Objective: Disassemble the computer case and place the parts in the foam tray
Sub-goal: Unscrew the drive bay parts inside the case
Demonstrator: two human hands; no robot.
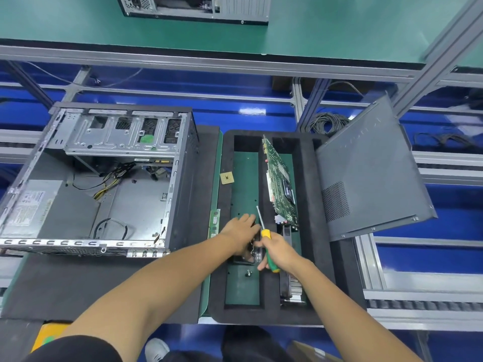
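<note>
The open computer case (99,178) lies on its side at the left, with loose cables and a power supply inside. The black foam tray (308,231) sits right of it. My left hand (241,232) rests palm down on a dark part (248,253) in the tray's left slot, mostly hiding it. My right hand (278,250) grips a screwdriver (265,235) with a yellow and green handle, its tip pointing away from me. The motherboard (281,184) stands on edge in the right slot, with a heatsink (294,290) nearer me.
The case's side panel (371,173) leans against the tray's right side. A CPU chip (226,178) and a RAM stick (214,223) lie along the tray's left edge. A small screw (247,273) sits in the left slot. Another case (196,7) stands on the far bench.
</note>
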